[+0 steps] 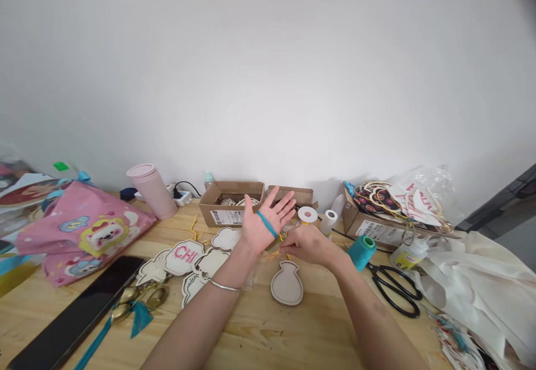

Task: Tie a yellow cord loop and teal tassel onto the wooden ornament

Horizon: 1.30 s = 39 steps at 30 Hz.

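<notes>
My left hand [264, 222] is raised above the wooden table [259, 331], palm toward me and fingers spread, with teal thread [267, 224] wound across the palm. A silver bangle circles its wrist. My right hand [305, 243] rests just right of it, fingers pinched together over yellow cord [272, 255]. Below them lies a flat wooden gourd-shaped piece [287, 283]. A teal thread spool [360, 251] stands by my right wrist.
Cloud-shaped wooden cutouts [184, 257], one lettered "CHI", lie at left with gold bells and a teal tassel [140, 306]. Black scissors [396, 289], a glue bottle [407, 255], cardboard boxes [231, 202], a pink tumbler [151, 190], a pink bag [84, 230] and a black phone [75, 317] surround them.
</notes>
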Motion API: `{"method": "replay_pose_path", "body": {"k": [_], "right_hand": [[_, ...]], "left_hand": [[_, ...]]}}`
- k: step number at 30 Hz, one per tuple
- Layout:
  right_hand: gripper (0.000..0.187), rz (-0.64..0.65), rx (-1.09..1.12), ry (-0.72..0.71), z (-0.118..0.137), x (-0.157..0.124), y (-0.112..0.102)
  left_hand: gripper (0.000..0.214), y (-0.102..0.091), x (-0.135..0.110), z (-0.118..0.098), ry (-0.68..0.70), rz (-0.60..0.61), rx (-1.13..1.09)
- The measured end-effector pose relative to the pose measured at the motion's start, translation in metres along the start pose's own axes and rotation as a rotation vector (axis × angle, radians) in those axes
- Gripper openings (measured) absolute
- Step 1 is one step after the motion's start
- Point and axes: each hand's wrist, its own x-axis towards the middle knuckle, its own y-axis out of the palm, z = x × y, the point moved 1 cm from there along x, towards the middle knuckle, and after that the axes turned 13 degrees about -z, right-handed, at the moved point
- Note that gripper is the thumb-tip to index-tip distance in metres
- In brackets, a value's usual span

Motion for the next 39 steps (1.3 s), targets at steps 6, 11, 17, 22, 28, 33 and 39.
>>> {"method": "replay_pose_path", "body": {"k": [6,11,17,22,28,33,39], "right_hand": [[0.017,-0.074,-0.096,-0.006,0.013,-0.001,-0.021],[0.021,-0.154,-0.188,0.018,0.006,0.000,-0.029],[0.017,-0.214,-0.128,0.042,-0.008,0.001,-0.025],[0.016,-0.200,-0.071,0.082,-0.006,0.000,-0.029],[0.012,-0.191,0.043,0.107,-0.010,0.001,-0.026],[0.013,-0.160,0.194,0.171,-0.028,-0.001,-0.014],[0.015,-0.132,0.244,0.211,-0.034,-0.003,-0.011]], "left_hand": [[0.076,-0.017,0.008,0.012,-0.146,-0.091,0.089],[0.083,-0.016,0.001,0.036,-0.440,-0.023,0.259],[0.092,-0.010,-0.007,0.048,-0.615,0.088,0.331],[0.094,-0.015,-0.003,0.051,-0.617,0.112,0.319],[0.089,-0.021,-0.004,0.062,-0.586,0.107,0.219],[0.094,-0.018,-0.008,0.070,-0.647,0.139,0.186],[0.092,-0.012,-0.014,0.072,-0.635,0.112,0.212]]}}
